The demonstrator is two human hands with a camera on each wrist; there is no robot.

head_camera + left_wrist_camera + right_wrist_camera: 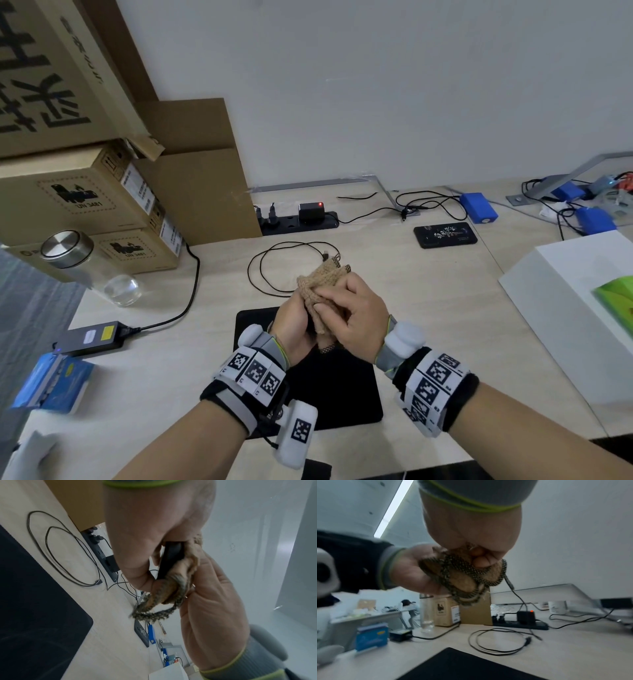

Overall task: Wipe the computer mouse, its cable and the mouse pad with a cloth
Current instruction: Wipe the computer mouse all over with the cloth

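Note:
Both hands are raised above the black mouse pad (342, 387). My left hand (294, 322) grips the black mouse (171, 559), which the head view hides behind the hands. My right hand (352, 318) clutches a tan knitted cloth (322, 291) and presses it against the mouse. In the right wrist view the cloth (464, 577) bulges between my curled right hand (476, 534) and the left hand (409, 572). The mouse's thin black cable (260, 270) lies in loose loops on the desk beyond the pad and rises to the mouse.
Stacked cardboard boxes (85, 192) and a glass bottle (89, 267) stand at the left. A power strip (298, 219) runs along the wall. A black power adapter (92, 337), a phone (445, 234), blue packs (479, 207) and a white box (582, 308) lie around.

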